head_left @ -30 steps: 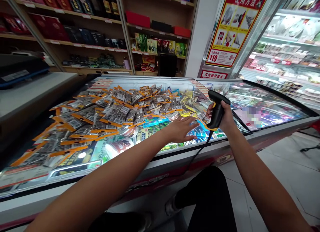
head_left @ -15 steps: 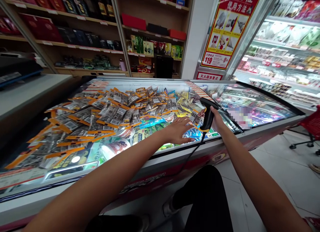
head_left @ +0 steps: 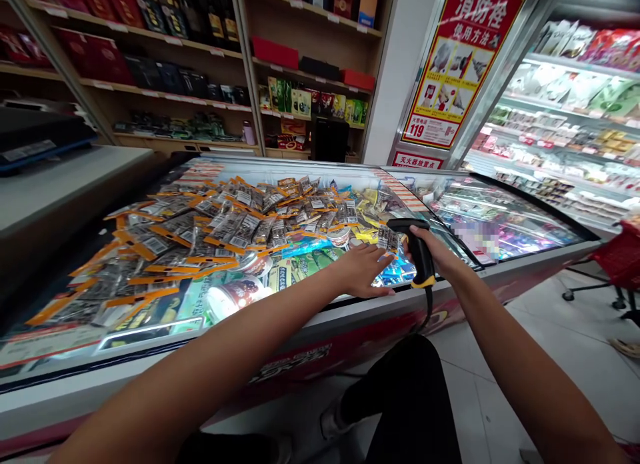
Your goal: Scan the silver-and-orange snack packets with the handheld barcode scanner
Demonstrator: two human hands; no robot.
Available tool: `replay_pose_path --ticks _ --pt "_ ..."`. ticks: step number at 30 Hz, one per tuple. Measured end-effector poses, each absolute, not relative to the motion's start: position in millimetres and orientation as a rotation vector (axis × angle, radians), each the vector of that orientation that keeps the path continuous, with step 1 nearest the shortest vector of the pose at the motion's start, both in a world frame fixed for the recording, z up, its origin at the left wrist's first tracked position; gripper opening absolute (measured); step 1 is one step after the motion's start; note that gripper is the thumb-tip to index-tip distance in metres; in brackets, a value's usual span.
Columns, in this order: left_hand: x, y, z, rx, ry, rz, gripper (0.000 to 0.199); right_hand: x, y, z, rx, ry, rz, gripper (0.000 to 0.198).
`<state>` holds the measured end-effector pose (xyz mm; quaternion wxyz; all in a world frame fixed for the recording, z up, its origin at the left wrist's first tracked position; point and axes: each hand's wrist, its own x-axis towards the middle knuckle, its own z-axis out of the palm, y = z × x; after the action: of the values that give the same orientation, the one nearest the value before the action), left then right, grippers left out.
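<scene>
My right hand (head_left: 434, 249) is wrapped round the grip of a black and yellow barcode scanner (head_left: 423, 261), whose head points left. Just left of that head lies a small packet with a barcode (head_left: 387, 237), near the fingertips of my left hand (head_left: 364, 271). That left hand is palm down with its fingers stretched out, over the glass top of a chest freezer (head_left: 310, 324). Many clear packets with orange edges (head_left: 245, 227) lie heaped on the glass to the left. Yellow packets (head_left: 367, 214) lie beyond my left hand.
A cable (head_left: 429, 307) hangs from the scanner in front of the freezer. Tubs and bags show under the glass. Stocked shelves (head_left: 200, 101) stand behind, and a lit display fridge (head_left: 565, 117) at right. A red shopping cart (head_left: 620, 254) stands on the floor at right.
The scanner has turned in my right hand's grip: its head now points left towards the barcode packet and its handle end has swung right. My left hand stays spread in about the same place.
</scene>
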<state>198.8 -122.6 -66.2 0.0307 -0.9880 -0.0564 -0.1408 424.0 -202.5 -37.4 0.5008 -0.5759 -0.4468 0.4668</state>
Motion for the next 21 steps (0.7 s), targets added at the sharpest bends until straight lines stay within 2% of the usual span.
replay_pose_path --ticks 9,13,18,21 --pt "199 -118 -72 -3.052 -0.167 -0.453 0.085 414 -209 -36 -1.421 -1.147 1.077 0.050" --pt "199 -119 -73 -2.999 -0.176 -0.472 0.082 416 -207 -36 -1.458 -1.212 0.948 0.050" --pt "200 -121 -68 -2.844 -0.442 -0.462 0.078 445 -197 -43 -1.890 -1.184 0.536 0.056" --pt "198 -116 -65 -2.769 -0.625 -0.421 0.073 463 -187 -52 -2.158 -1.313 0.424 0.054"
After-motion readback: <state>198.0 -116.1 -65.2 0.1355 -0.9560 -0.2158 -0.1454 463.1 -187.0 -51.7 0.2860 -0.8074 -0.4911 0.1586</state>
